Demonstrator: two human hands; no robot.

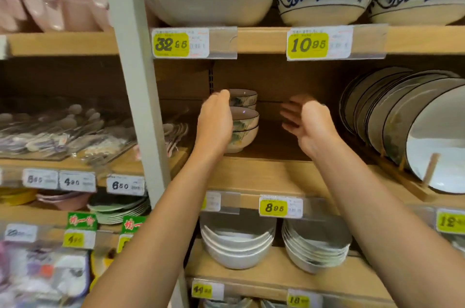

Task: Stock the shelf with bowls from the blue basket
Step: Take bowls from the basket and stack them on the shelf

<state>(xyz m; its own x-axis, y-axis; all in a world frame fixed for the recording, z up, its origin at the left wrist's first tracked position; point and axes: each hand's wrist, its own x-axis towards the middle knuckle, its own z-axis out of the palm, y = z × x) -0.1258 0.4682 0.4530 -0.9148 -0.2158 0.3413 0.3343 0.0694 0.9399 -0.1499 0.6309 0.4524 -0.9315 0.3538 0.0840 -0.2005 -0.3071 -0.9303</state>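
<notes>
Progress: two short stacks of floral bowls [246, 129] on middle shelf [266, 177], one behind the other. Bare board to their right, likely room for more. Blue basket out of view, remainder unknown.
Grip: left hand [215, 121] flat against front stack's left side, fingers straight, touching, not clasping. Right hand [305, 124] spread, blurred, holds nothing, apart from bowls.
</notes>
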